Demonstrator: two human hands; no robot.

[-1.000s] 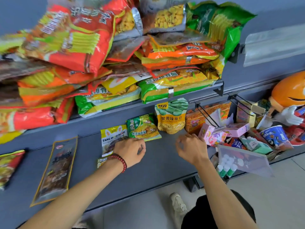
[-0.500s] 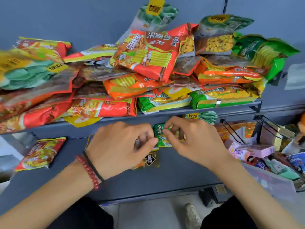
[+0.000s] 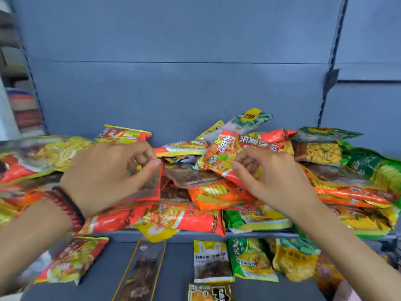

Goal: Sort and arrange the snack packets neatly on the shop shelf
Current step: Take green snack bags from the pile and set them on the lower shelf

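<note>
— While we leaned over the upper shelf (image 3: 249, 235), where did our hands sit?
— Both were on the heap of snack packets (image 3: 217, 192) piled there. Our left hand (image 3: 104, 177) pinched a dark packet (image 3: 152, 187) by its corner, thumb against forefinger.
— And our right hand (image 3: 271, 179)?
— Its fingers curled against a red packet (image 3: 225, 153) atop the heap; we couldn't tell whether it gripped.

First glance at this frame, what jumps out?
A jumbled pile of snack packets, red, orange and green, heaped across mid-frame. Both hands reach into its middle: the left hand, with a red bead bracelet on the wrist, and the right hand. Below, a short row of packets lies flat on the grey lower shelf.
</note>
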